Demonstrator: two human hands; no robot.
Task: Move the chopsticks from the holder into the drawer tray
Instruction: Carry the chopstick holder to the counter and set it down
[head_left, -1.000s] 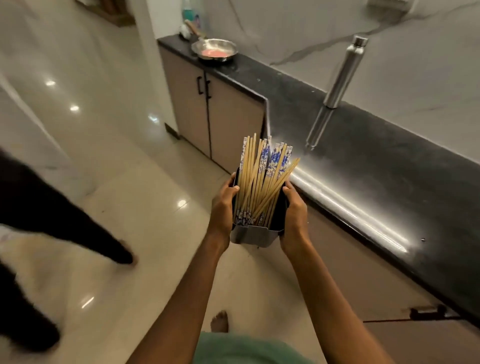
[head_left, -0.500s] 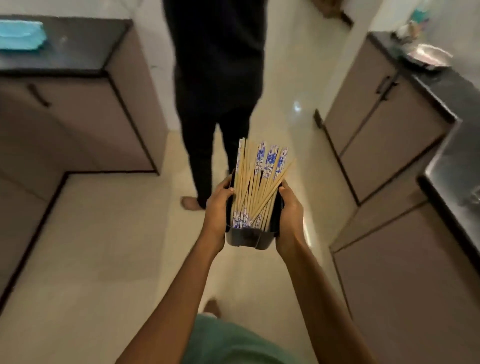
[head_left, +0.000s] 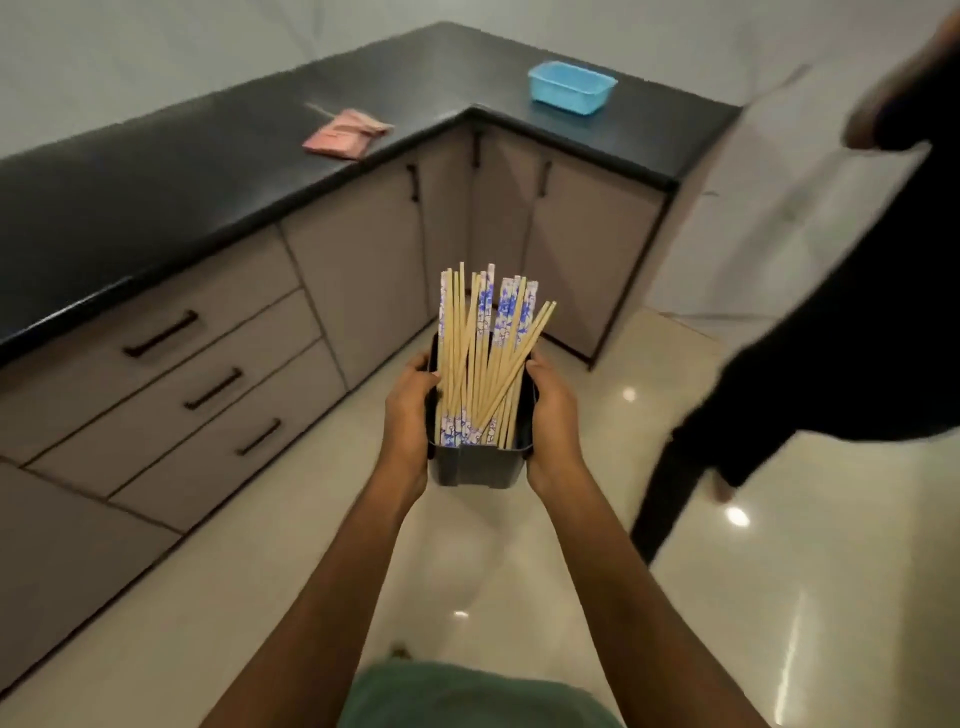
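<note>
Left hand (head_left: 410, 410) and right hand (head_left: 553, 415), fingers curled round its sides, grip the holder (head_left: 478, 465) mid-air above the floor; chopsticks (head_left: 480, 364) stand inside, drawers (head_left: 171, 384) left.

Holder (head_left: 475, 467) x1, drawers (head_left: 208, 364) x3, blue tub (head_left: 571, 87) x1, pink cloth (head_left: 343, 134) x1
</note>
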